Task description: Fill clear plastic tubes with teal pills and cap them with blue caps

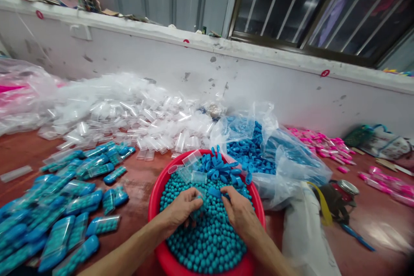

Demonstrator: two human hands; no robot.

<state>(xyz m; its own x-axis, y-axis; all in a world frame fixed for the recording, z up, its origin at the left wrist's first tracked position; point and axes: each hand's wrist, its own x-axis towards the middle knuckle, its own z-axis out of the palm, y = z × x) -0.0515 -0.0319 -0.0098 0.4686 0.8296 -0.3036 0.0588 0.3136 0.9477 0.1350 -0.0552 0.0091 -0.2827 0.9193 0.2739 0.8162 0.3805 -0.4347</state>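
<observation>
A red basin (155,211) holds a heap of teal beads (210,237), with several blue caps (220,168) and a few small clear tubes (194,168) piled at its far side. My left hand (183,209) rests on the beads with its fingers curled round a clear tube (198,211). My right hand (237,209) sits beside it, fingers pinched on a blue cap (214,192) held at the tube's end.
Filled blue-capped tubes (64,220) lie spread at the left. A pile of empty clear tubes (129,116) runs along the back. A plastic bag of blue caps (258,151) is right of the basin. Pink tubes (323,144), a jar (346,189) and a white wall lie beyond.
</observation>
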